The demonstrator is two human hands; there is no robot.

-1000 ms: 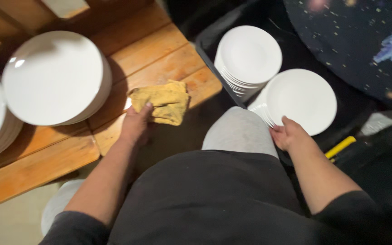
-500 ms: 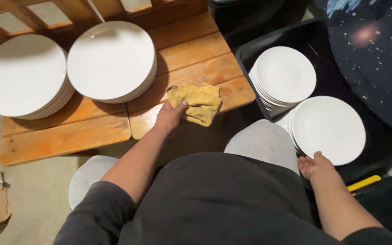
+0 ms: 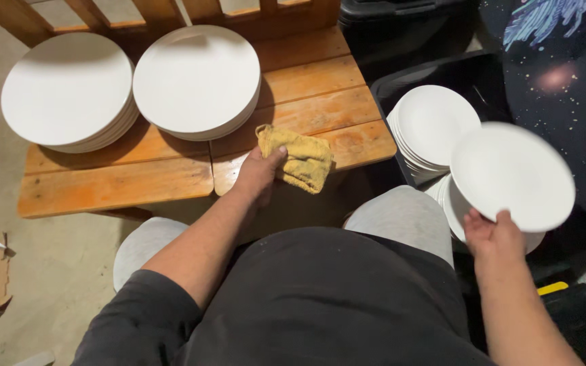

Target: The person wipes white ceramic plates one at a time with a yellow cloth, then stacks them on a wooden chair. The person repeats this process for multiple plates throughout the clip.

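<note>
The white plate [image 3: 512, 176] is up in the air now, lifted clear of the stack it lay on a moment ago, and the right hand [image 3: 493, 238] has it pinched at the near rim, thumb on top and fingers underneath, tilted a little toward the person. A second ago that hand only rested at the plate's edge; now its grip is closed on the rim and the plate hangs above the lower stack of plates [image 3: 452, 203] in the black bin [image 3: 401, 85], with a second, taller stack [image 3: 432, 129] just behind it. Over on the other side, the left hand [image 3: 258, 175] has stayed put on the yellow cloth [image 3: 300, 159], fingers curled over its near edge, pressing it against the front of the wooden tabletop [image 3: 123, 179]; that grip looks closed on the cloth, though the cloth has not left the boards. Judging by this, one plate has been taken out of the bin while the cloth waits ready. Further back on the tabletop sit two broad stacks of white plates, one at the left [image 3: 68, 91] and one at the centre [image 3: 197, 81], overlapping slightly at their rims.
</note>
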